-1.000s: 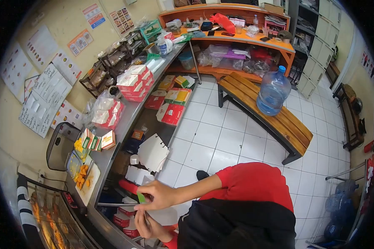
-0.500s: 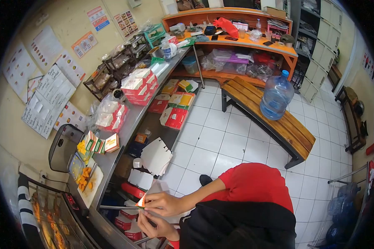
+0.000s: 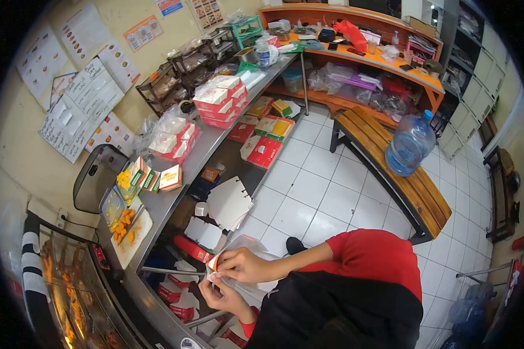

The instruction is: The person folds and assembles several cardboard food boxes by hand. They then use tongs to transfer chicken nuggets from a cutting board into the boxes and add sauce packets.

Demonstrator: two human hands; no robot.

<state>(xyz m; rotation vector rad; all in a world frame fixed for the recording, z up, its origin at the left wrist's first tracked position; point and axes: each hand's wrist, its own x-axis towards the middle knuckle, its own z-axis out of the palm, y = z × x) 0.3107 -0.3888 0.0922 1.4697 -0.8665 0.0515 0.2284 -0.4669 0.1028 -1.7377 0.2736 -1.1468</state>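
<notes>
My right hand (image 3: 243, 265) is closed in a pinch on a small folded carton (image 3: 215, 263), white with an orange and green edge. Just below it, my left hand (image 3: 224, 298) has its thumb and fingertips pressed together at the carton's lower end. The carton is partly hidden by the fingers. Both hands are over the near side of the metal counter (image 3: 172, 205), above red and white boxes (image 3: 202, 234) on the lower shelf.
On the counter stand small printed boxes (image 3: 170, 178), a white board (image 3: 135, 239) with fried pieces (image 3: 123, 225), and bagged red boxes (image 3: 174, 139). A glass display case (image 3: 70, 291) is at lower left. A wooden bench (image 3: 390, 168) holds a water jug (image 3: 410, 144).
The view has shifted, so the room appears farther right and the counter slightly higher. Both hands have moved a little right and up in the picture, still at the carton.
</notes>
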